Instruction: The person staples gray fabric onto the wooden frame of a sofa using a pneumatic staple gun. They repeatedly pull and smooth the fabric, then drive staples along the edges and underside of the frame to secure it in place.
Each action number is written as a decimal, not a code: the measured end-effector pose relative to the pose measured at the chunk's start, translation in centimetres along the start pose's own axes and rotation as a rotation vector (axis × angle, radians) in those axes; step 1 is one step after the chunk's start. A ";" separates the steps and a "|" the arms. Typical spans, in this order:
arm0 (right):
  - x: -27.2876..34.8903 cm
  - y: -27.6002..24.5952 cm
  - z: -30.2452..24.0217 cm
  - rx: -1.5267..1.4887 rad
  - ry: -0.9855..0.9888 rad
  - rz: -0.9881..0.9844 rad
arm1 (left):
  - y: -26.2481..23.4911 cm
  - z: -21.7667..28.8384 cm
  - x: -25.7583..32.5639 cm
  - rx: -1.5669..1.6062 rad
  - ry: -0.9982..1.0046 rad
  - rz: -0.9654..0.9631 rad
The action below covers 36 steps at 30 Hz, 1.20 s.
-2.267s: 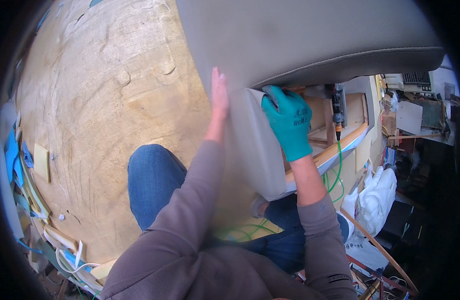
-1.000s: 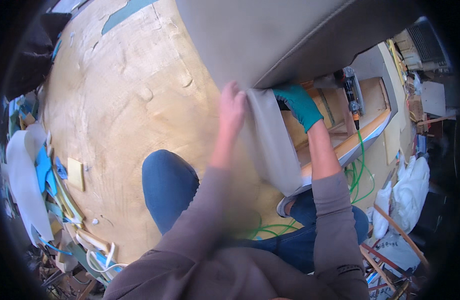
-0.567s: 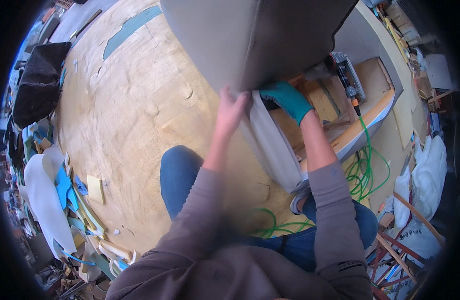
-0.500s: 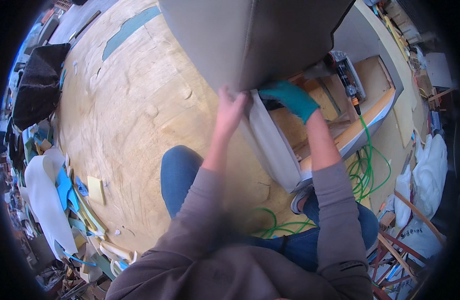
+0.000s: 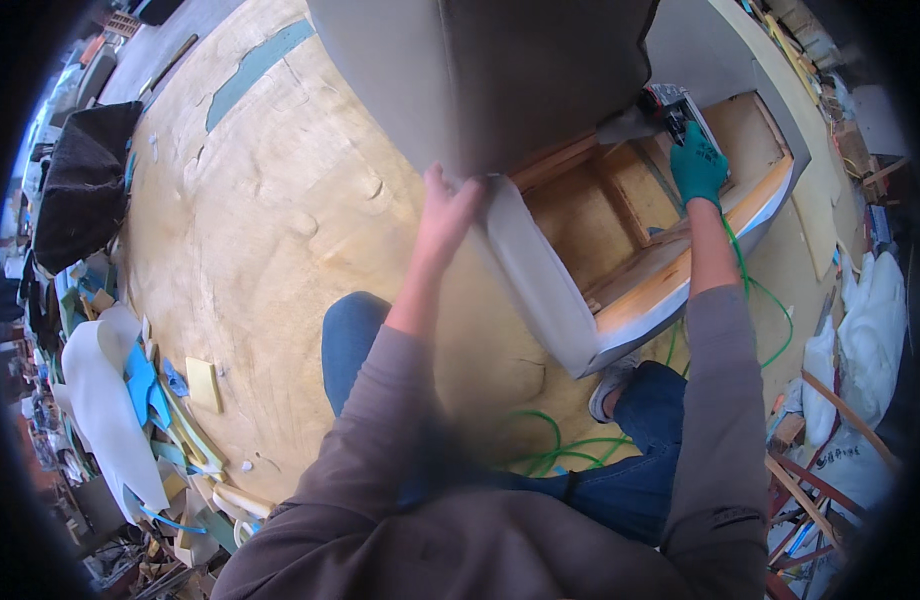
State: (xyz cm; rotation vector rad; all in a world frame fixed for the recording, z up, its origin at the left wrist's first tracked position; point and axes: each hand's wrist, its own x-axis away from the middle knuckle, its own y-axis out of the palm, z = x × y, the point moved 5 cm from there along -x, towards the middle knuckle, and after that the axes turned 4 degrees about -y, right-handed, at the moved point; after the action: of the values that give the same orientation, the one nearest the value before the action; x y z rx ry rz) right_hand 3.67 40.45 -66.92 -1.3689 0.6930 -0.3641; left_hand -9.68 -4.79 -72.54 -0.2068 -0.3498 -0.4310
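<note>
A grey upholstered chair frame (image 5: 540,290) lies on its side on the wooden floor, its bare wooden inside (image 5: 620,200) facing me. My bare left hand (image 5: 448,205) presses against the grey fabric at the frame's front corner, fingers up. My right hand (image 5: 696,165), in a teal glove, grips a black and red staple gun (image 5: 668,103) held at the far upper edge of the frame. A green hose (image 5: 750,290) runs down from the tool past my knee.
Foam and fabric scraps (image 5: 130,400) pile up at the left edge of the plywood floor (image 5: 270,230). A black cushion (image 5: 80,180) lies at far left. White bags (image 5: 860,360) and wooden sticks (image 5: 830,470) crowd the right. Green hose loops (image 5: 555,450) lie by my knees.
My right hand left the fabric corner beside my left hand and moved up right to the staple gun. The view tilted, showing more of the frame's inside.
</note>
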 end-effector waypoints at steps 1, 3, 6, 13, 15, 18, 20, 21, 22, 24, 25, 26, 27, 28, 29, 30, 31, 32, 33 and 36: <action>-0.5 -0.2 0.5 -0.031 -0.014 -0.027 | -0.1 0.4 0.1 -0.035 -0.008 -0.010; -1.7 -2.1 1.4 -0.095 -0.062 -0.035 | -0.4 0.8 0.3 -0.042 -0.034 0.017; -2.8 -9.6 3.9 -0.563 -0.127 -0.078 | -0.2 0.9 0.6 0.021 -0.073 -0.006; 7.3 -23.9 -0.8 -1.061 0.052 -0.712 | 0.2 0.2 -0.7 0.006 0.065 0.022; 10.2 -22.0 -5.6 -1.077 0.073 -0.711 | 0.1 0.3 -1.0 -0.022 0.113 0.032; 11.4 -19.3 -12.9 -1.094 -0.112 -0.888 | -0.1 0.5 -0.5 -0.088 0.118 0.073; 11.4 -17.8 -16.6 -1.139 -0.272 -0.877 | -0.2 0.8 0.0 -0.067 0.100 0.080; 11.2 -16.7 -17.8 -1.059 -0.272 -0.858 | -0.1 0.9 0.2 -0.018 0.083 0.075; 11.0 -15.7 -19.2 -1.023 -0.315 -0.837 | -0.2 1.2 0.3 0.034 0.105 0.081; 10.9 -14.8 -20.5 -0.969 -0.355 -0.816 | -0.2 1.6 0.4 -0.080 0.105 0.114; 10.9 -14.4 -20.8 -0.952 -0.351 -0.817 | -0.2 1.8 0.4 -0.137 0.124 0.135; 10.7 -14.1 -21.0 -0.927 -0.341 -0.816 | -0.2 1.7 0.3 -0.141 0.113 0.135; 10.7 -13.9 -21.1 -0.912 -0.333 -0.830 | -0.1 1.5 0.2 -0.145 0.101 0.134; 10.8 -13.7 -21.1 -0.890 -0.314 -0.845 | 0.0 1.3 0.1 -0.152 0.089 0.131; 10.9 -13.4 -20.9 -0.857 -0.273 -0.852 | 0.0 1.2 0.0 -0.139 0.095 0.132; 10.9 -13.5 -21.1 -0.858 -0.307 -0.829 | 0.0 1.0 -0.1 -0.129 0.102 0.132; 10.9 -13.5 -21.1 -0.848 -0.318 -0.800 | 0.0 0.8 -0.2 -0.125 0.114 0.131; 10.9 -13.5 -21.1 -0.839 -0.321 -0.781 | 0.1 0.6 -0.3 -0.126 0.114 0.126; 10.9 -13.4 -21.2 -0.823 -0.338 -0.767 | 0.1 0.4 -0.4 -0.131 0.118 0.118; 10.9 -13.2 -21.2 -0.797 -0.348 -0.764 | 0.3 -0.1 -0.8 -0.102 0.102 0.059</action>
State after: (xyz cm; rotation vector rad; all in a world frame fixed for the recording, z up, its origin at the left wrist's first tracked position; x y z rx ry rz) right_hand 0.26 15.00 -57.75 -2.3836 -0.0399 -0.4478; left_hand -10.18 -4.21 -72.96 -0.2929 -0.2213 -0.4003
